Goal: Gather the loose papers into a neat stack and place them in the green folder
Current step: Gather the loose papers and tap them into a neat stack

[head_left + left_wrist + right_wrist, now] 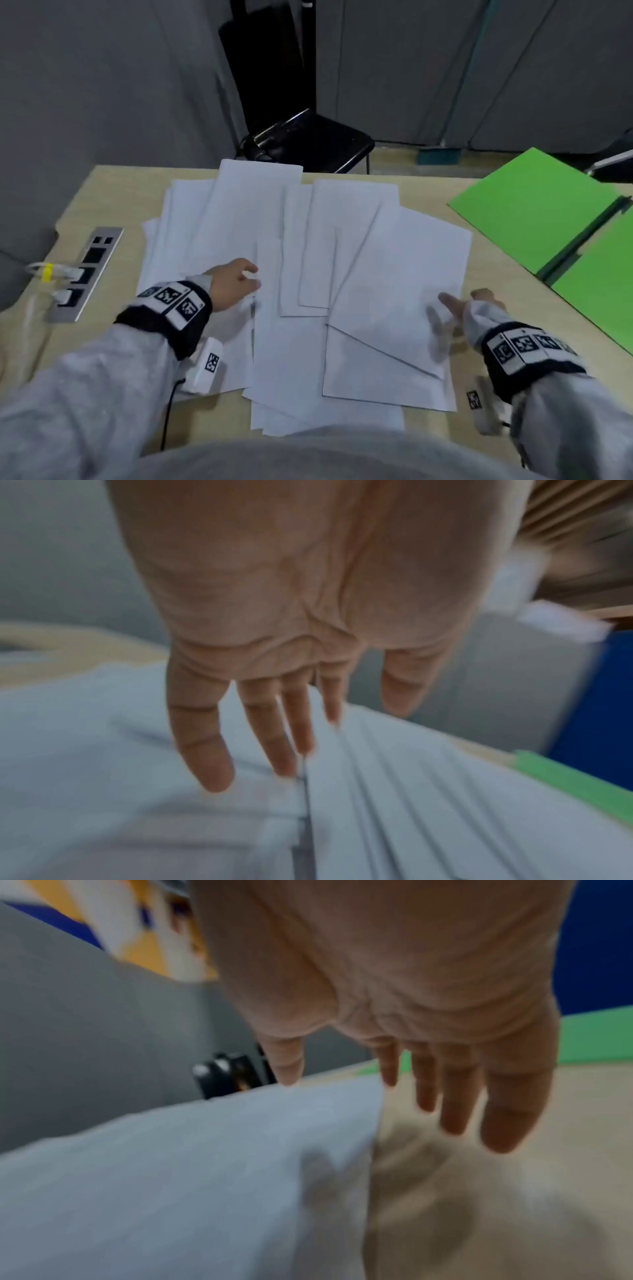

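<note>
Several loose white papers [291,260] lie fanned and overlapping across the middle of the wooden table [102,192]. The green folder [534,202] lies open at the right, apart from the sheets. My left hand [239,284] hovers over the left part of the papers [394,804], fingers [202,750] straight and spread, holding nothing. My right hand [459,308] is at the right edge of the topmost sheet [205,1164], fingers [510,1118] extended over bare table, holding nothing. Both wrist views are blurred.
A metal socket strip [87,270] with white plugs is set in the table at the left. A black chair [308,137] stands behind the far edge. Grey partition walls surround the desk.
</note>
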